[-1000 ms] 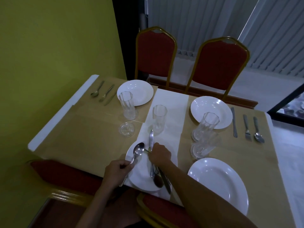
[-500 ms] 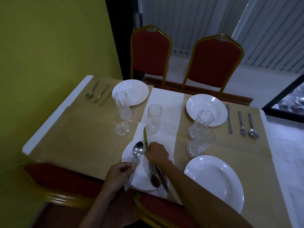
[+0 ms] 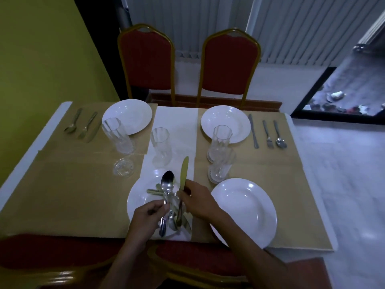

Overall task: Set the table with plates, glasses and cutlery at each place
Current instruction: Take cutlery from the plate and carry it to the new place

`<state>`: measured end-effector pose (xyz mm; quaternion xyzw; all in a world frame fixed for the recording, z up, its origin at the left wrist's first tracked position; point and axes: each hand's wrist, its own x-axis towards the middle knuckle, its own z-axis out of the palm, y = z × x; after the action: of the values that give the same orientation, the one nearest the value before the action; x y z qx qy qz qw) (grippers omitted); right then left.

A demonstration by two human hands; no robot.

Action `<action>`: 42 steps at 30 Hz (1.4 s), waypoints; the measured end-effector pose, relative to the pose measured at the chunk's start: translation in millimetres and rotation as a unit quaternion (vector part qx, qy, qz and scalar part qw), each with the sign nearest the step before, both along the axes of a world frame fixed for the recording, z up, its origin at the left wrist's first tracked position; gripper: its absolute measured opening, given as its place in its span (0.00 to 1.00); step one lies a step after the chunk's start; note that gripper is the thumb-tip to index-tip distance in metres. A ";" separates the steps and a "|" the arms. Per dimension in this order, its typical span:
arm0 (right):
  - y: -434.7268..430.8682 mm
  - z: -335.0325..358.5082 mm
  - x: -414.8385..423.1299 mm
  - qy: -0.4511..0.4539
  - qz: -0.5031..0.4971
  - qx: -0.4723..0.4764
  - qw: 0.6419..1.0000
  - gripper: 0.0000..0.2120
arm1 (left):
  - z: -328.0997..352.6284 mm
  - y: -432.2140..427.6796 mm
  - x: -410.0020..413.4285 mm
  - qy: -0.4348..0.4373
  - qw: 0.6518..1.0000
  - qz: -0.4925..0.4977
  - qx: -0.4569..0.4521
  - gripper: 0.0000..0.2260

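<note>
At the near edge of the table [image 3: 53, 119], over the near-left plate [image 3: 136, 202], both hands were at work: the left hand [image 3: 149, 217] held a spoon [image 3: 167, 183], its fingers [image 3: 158, 207] curled round the handle and the bowl pointing away from the person, while the right hand [image 3: 198, 202] held a knife [image 3: 184, 171], its fingers [image 3: 183, 195] pinching it near where the blade met the handle, the blade aimed at the far side. Beneath them, loose cutlery [image 3: 154, 191] lay in a heap on that plate. Just to the right, the near-right plate [image 3: 245, 209] sat bare on a brown mat [image 3: 291, 195]. Across the table, the far-left plate [image 3: 127, 115] had a spoon, fork and knife set [image 3: 86, 126] laid to its left, and the far-right plate [image 3: 226, 124] had a knife, fork and spoon set [image 3: 267, 133] to its right. Four tall glasses stood upright: one [image 3: 117, 135] touching the far-left plate's edge in view, one [image 3: 160, 146] on the white runner [image 3: 177, 119] down the middle, one [image 3: 221, 142] before the far-right plate and one [image 3: 220, 168] just nearer than it. A small round glass piece [image 3: 123, 167] lay on the mat near the left glass; what it was could not be told. Two red chairs [image 3: 148, 59] stood at the far side
</note>
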<state>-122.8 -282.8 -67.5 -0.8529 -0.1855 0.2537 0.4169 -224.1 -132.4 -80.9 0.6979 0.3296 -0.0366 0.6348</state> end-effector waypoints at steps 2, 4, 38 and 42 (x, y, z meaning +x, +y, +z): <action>-21.2 8.8 -4.0 -0.002 -0.014 -0.004 1.000 0.11 | 4.2 -12.9 5.7 -0.002 1.000 -0.027 -0.001 0.05; -45.6 15.0 -7.2 0.003 -0.031 -0.014 0.999 0.09 | 7.9 -29.7 12.3 0.000 0.998 -0.059 -0.002 0.04; -434.8 -33.7 38.6 0.108 -0.218 -0.115 0.963 0.12 | -44.6 -399.1 132.3 0.085 0.907 -0.354 0.213 0.10; -437.0 -34.6 49.2 0.108 -0.189 -0.118 0.969 0.09 | -52.5 -401.9 128.9 0.076 0.913 -0.335 0.220 0.10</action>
<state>-73.6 -719.8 -102.1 -0.8833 0.0566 0.2806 0.3712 -95.2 -534.2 -133.4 0.8845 0.1230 -0.2264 0.3889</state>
